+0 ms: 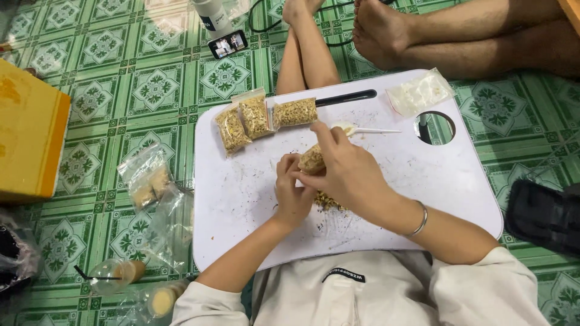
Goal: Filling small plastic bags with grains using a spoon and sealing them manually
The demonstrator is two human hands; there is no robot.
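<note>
3 filled bags lie in a row at 11 o'clock on my white counter, each packed with yellowish bits. Both my hands meet at the middle of the counter over 1 more small bag. My left hand pinches it from below, fingers narrow and curled on the plastic. My right hand comes over the top, fingers closed on the bag's upper edge, a bangle on that wrist. A little heap of loose bits sits on the counter just under my right hand. A white spoon lies at 12 o'clock, near my fingertips, and a stack of empty bags rests at 1 o'clock beside a round hole. Another person's bare feet rest on the green tiled floor beyond the counter.
</note>
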